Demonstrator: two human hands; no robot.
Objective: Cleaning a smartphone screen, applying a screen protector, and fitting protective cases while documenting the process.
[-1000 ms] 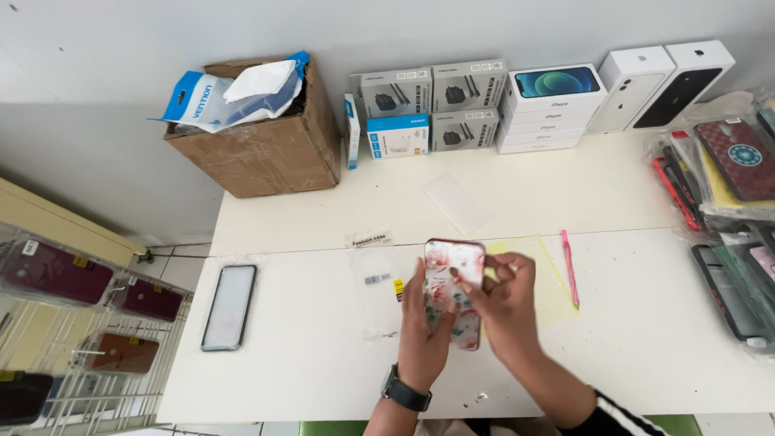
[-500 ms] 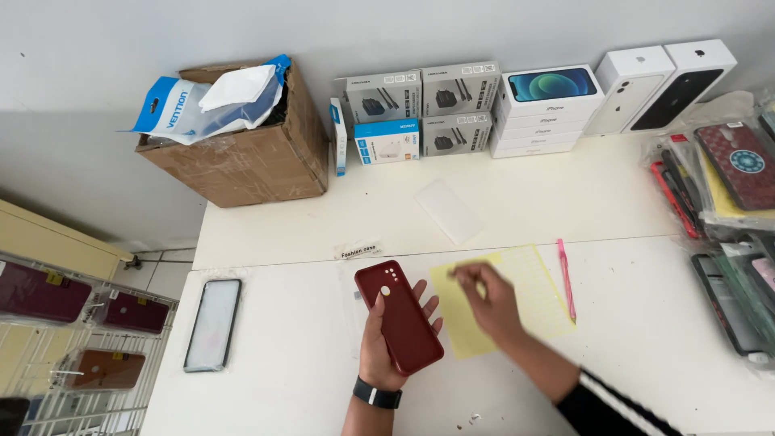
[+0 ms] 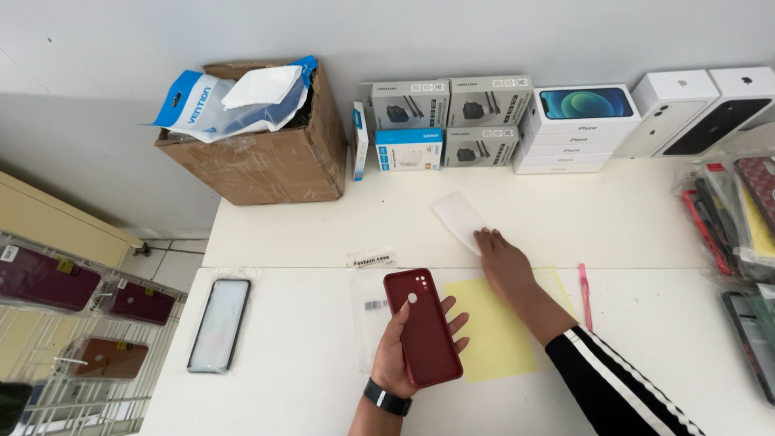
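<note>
Left hand (image 3: pixel 401 355): we are gripping the dark red phone case (image 3: pixel 422 327), fingers wrapped behind it, at six o'clock; loosely cradled, it may slip
Right hand (image 3: pixel 502 262): we are reaching, fingers spread flat, touching the clear film (image 3: pixel 458 218) at twelve o'clock; we may be smudging it
Yellow sheet (image 3: pixel 492 339): lying beneath our forearm; it could be dragged

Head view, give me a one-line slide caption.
Left hand holds a red phone case; right hand touches a clear sheet on the table.

1 red case (image 3: pixel 423 329), 1 phone (image 3: pixel 219 323), 1 pink pen (image 3: pixel 584 295), 1 cardboard box (image 3: pixel 262 157).
</note>
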